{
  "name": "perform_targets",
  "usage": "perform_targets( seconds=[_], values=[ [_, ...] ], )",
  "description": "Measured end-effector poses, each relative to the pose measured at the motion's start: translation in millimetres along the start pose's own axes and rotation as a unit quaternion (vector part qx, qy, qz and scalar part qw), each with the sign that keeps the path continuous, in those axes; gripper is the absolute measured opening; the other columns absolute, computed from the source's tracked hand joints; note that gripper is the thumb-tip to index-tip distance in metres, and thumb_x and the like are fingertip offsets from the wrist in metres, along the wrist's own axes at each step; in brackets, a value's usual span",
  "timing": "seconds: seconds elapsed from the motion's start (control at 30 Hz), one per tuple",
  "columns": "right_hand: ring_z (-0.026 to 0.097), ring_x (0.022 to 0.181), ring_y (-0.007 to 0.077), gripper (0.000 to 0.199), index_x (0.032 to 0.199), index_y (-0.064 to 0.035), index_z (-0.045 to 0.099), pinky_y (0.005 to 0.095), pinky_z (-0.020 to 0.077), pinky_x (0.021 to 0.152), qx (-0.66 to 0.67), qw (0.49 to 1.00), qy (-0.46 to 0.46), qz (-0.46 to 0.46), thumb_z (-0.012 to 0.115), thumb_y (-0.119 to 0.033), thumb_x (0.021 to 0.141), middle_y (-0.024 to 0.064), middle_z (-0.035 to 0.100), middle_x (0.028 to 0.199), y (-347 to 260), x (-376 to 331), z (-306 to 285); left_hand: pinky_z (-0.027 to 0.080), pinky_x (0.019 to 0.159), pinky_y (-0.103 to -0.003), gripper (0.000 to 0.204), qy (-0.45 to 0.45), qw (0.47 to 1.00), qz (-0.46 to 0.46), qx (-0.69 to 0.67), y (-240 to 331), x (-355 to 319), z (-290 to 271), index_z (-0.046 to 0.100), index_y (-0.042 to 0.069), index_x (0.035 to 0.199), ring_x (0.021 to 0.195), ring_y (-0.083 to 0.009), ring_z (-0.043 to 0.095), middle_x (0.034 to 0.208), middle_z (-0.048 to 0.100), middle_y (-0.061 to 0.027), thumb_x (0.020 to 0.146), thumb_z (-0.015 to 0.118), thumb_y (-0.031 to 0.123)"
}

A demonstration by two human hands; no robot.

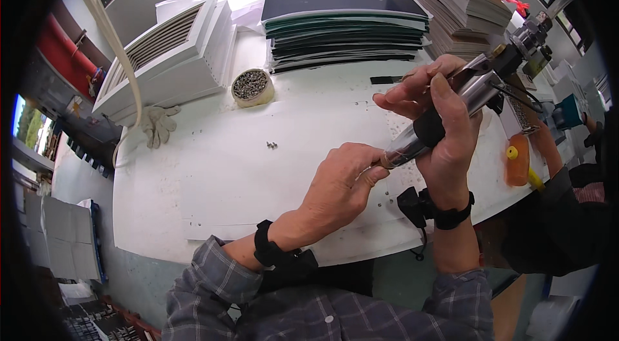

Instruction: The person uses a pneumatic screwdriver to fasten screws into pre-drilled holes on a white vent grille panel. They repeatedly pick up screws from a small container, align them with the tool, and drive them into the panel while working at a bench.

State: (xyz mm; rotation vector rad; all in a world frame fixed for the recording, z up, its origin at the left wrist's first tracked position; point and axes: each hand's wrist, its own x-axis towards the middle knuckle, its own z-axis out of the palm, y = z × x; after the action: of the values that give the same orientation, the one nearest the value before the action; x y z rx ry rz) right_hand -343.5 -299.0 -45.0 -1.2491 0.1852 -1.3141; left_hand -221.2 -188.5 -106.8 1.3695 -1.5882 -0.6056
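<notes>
A silver and black air screwdriver [422, 133] slants across the right side of the table, its narrow nose pointing down to the left. My right hand [451, 125] holds its barrel, thumb over the dark sleeve and the fingers partly stretched out behind. At the nose, my left hand [345, 180] pinches with thumb and fingertips; anything small between them is hidden. A few small screws [272, 145] lie on the white sheet left of my hands. Farther back, a round tub [253, 87] is full of similar small metal pieces.
A stack of dark panels [345, 28] stands at the back, with brown-edged sheets [451, 2] to its right. White louvred frames [167, 50] and a work glove [158, 125] lie at left. A hose [119, 44] hangs there. An orange bottle [517, 160] is at right, near another person's arm.
</notes>
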Motion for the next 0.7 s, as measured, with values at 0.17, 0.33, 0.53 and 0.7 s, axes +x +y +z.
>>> perform_targets(
  seconds=[0.17,0.33,0.53,0.7],
  values=[
    [0.074,0.08,0.0243,0.019,0.103,-0.0006,0.054,0.0441,0.065,0.079,0.036,0.999,-0.007,0.007,0.056,-0.02,0.099,0.0119,0.065,0.092,-1.0,4.4,-2.3,0.049,0.089,-0.04,0.028,0.014,0.982,0.027,0.188,-1.2,-6.3,-57.5,0.07,0.009,0.114,0.097,-0.0303,0.065,0.106,0.071,-0.0091,0.086,0.074,0.008],
    [0.067,0.079,0.012,0.021,0.114,-0.008,0.046,0.0449,0.0639,0.083,-0.022,1.0,-0.015,0.002,0.049,-0.026,0.103,0.0042,0.055,0.091,2.0,8.7,-7.9,0.051,0.085,-0.038,0.026,0.042,0.923,-0.022,0.381,-48.7,-30.8,-120.8,0.072,0.008,0.11,0.092,-0.0282,0.064,0.102,0.07,-0.0084,0.084,0.074,0.006],
    [0.067,0.078,0.0113,0.019,0.114,-0.0086,0.046,0.0449,0.0641,0.085,0.011,1.0,-0.021,0.001,0.048,-0.025,0.104,0.0035,0.055,0.092,5.9,11.5,-21.3,0.054,0.08,-0.038,0.015,-0.008,0.921,-0.004,0.389,-59.2,-29.2,-129.2,0.071,0.005,0.1,0.091,-0.0278,0.065,0.096,0.068,-0.0092,0.086,0.072,0.005],
    [0.067,0.079,0.0114,0.019,0.115,-0.0087,0.046,0.0452,0.0638,0.085,0.016,0.999,-0.034,-0.014,0.048,-0.025,0.104,0.003,0.054,0.093,9.1,13.5,-33.1,0.055,0.077,-0.038,0.014,-0.025,0.888,0.01,0.459,-62.0,-27.7,-125.7,0.06,0.0,0.093,0.089,-0.0288,0.066,0.088,0.065,-0.0107,0.084,0.071,0.002]
  ],
)
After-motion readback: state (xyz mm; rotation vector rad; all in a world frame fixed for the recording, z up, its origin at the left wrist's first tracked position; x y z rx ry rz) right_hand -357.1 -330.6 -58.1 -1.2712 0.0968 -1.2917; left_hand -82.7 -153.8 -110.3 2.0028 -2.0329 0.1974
